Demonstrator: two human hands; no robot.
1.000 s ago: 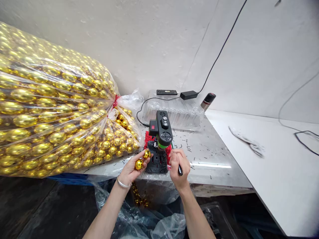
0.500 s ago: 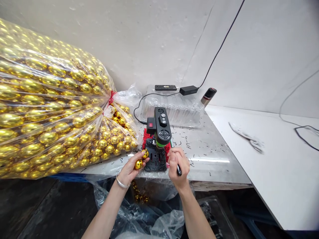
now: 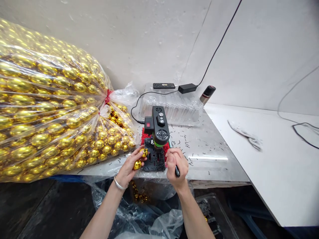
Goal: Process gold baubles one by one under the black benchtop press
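The 1 camera sits on my head, facing forward and down, close enough that my forearms [image 3: 104, 210] cross the bottom edge, my left hand [image 3: 128, 168] and right hand [image 3: 176, 167] lie lower centre, and the wall [image 3: 139, 39] fills the top.

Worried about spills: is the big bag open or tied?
Tied: a red tie cinches the big bag at its neck.

At nine o'clock the left edge crops a bulging clear plastic bag of shiny gold balls [image 3: 50, 109]; at one, the top edge cuts a thin black cable [image 3: 219, 48]. At five, the bare right hand [image 3: 177, 165] hides part of a slim black handle [image 3: 177, 171]. Near six, a slotted black rectangular plate [image 3: 153, 163] covers some fuzzy red matting [image 3: 144, 136]. Thin black scraps [image 3: 187, 145] at four are too small to identify
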